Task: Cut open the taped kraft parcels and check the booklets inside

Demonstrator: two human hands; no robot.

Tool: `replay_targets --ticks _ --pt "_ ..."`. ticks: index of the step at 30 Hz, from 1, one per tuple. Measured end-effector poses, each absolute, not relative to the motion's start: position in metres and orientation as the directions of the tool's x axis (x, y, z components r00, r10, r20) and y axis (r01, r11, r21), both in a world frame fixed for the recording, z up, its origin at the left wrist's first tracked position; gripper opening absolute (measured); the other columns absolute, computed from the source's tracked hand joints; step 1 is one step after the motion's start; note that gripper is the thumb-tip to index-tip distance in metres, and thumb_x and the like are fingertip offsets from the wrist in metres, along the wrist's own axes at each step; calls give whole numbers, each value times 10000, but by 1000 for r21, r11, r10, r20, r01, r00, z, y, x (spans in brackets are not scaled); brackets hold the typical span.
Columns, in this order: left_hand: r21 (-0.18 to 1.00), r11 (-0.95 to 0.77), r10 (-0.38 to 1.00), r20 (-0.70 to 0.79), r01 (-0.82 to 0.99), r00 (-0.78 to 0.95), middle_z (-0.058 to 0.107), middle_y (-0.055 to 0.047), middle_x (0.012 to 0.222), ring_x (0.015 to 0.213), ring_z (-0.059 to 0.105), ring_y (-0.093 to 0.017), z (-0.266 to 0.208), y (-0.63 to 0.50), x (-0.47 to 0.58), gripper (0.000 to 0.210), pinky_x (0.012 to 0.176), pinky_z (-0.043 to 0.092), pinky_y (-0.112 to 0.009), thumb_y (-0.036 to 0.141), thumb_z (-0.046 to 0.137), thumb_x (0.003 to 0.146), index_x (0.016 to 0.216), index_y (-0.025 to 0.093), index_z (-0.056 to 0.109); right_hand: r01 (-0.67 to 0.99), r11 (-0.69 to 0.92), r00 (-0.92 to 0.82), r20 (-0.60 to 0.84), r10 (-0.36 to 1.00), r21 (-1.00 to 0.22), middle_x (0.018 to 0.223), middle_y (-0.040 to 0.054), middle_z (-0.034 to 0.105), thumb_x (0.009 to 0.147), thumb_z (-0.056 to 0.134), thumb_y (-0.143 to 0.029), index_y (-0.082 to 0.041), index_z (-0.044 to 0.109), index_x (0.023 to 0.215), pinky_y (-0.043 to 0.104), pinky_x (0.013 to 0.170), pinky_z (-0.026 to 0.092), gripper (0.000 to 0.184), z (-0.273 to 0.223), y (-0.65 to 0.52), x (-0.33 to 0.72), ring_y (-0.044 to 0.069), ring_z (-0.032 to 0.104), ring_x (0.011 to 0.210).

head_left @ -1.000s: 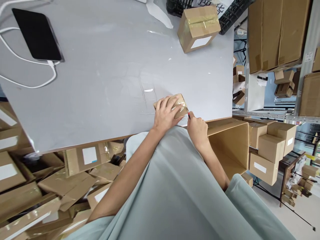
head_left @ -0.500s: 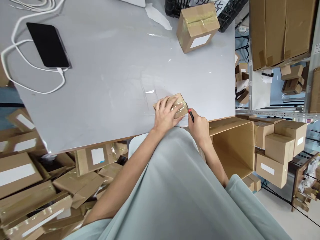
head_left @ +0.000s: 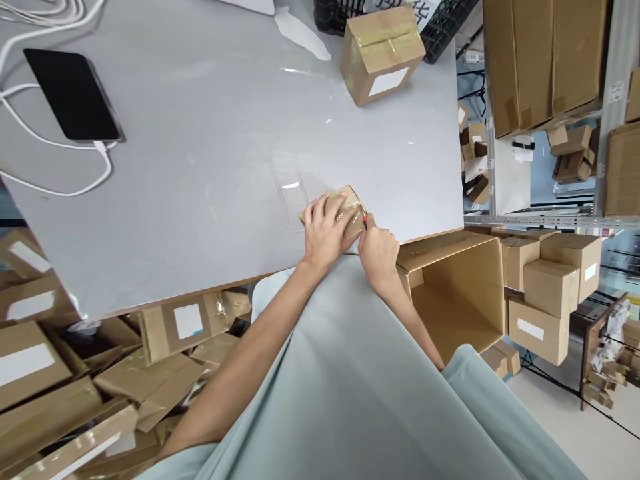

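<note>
Near the table's front edge lies a small taped cardboard box [head_left: 352, 194]. My left hand [head_left: 324, 232] grips it from above, fingers spread over its top, covering much of it. My right hand [head_left: 379, 253] is closed around a utility knife [head_left: 365, 221] with a red and black handle. Most of the handle is hidden in the fist. The knife's front end is at the right side of the box; I cannot make out how deep the blade sits.
A larger taped box [head_left: 383, 57] stands at the back beside a black crate [head_left: 445, 33]. A phone [head_left: 73, 95] with a white cable lies at the left. An open carton [head_left: 453, 287] stands below the right table edge; flattened cardboard [head_left: 150, 387] is heaped at lower left.
My right hand has moved left and closer to the box, with the utility knife now mostly hidden. My left hand still holds the box. The camera view has shifted slightly.
</note>
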State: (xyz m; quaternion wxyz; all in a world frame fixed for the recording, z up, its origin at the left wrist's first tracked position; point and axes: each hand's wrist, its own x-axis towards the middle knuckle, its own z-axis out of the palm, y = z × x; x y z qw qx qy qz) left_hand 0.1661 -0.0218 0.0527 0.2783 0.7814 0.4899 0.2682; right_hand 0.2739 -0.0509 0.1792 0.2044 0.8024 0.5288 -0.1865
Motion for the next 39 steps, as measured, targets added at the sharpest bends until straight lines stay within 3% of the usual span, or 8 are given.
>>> replay_targets --ticks 10,14,18,22,25,30,35,39 --pt "698 -376 904 132 609 407 616 -126 1666 1581 489 -457 49 -23 164 435 1274 324 -708 566 735 1003 1376 343 761 931 -333 355 -571 740 148 1131 159 852 1183 461 -270 -241 562 1599 343 902 595 429 196 -70 291 280 836 1062" --pt "706 -366 906 121 607 405 609 -127 1674 1591 479 -456 49 -22 162 470 1290 306 -706 595 728 1003 1396 338 754 926 -377 318 -513 798 -13 1117 114 861 1200 418 -342 -253 591 1572 344 909 562 419 195 -69 301 281 827 1033" --pt "714 -361 906 118 600 406 611 -121 1674 1597 475 -450 51 -22 160 445 1292 303 -712 578 724 1006 1385 346 757 874 -459 359 -425 831 -158 1082 113 849 1146 534 -435 -180 734 1298 325 901 539 358 168 -44 319 277 801 1003" --pt "714 -367 902 116 596 416 608 -113 1678 1593 477 -446 53 -21 160 427 1291 307 -712 542 736 999 1381 352 761 859 -414 264 -431 863 -302 1000 54 836 1034 660 -381 -203 775 1111 277 875 527 225 141 -15 336 227 779 930" --pt "702 -373 902 121 606 415 615 -100 1672 1584 486 -440 52 -20 161 439 1288 321 -703 549 740 994 1389 356 758 875 -366 202 -449 870 -317 911 44 823 1019 628 -331 -213 787 1015 265 823 511 198 137 -5 343 220 776 869" --pt "692 -382 900 126 613 418 603 -91 1684 1587 481 -442 51 -19 163 444 1284 332 -696 541 751 985 1388 355 761 913 -309 180 -417 891 -267 952 83 842 1003 615 -288 -212 781 997 288 874 510 183 131 -1 345 255 783 954" --pt "699 -375 901 121 608 417 598 -91 1689 1592 478 -441 50 -17 162 448 1295 316 -694 532 737 994 1407 361 755 764 -446 277 -388 879 -465 784 18 780 1016 588 -304 -196 741 992 255 811 545 188 112 -9 346 207 780 795" --pt "692 -381 898 119 613 423 602 -97 1684 1593 474 -442 51 -17 158 453 1293 318 -694 554 728 997 1404 358 756 544 -539 257 -484 837 -643 719 -24 720 1027 600 -425 -188 735 1005 239 670 561 273 108 -17 350 175 742 636"
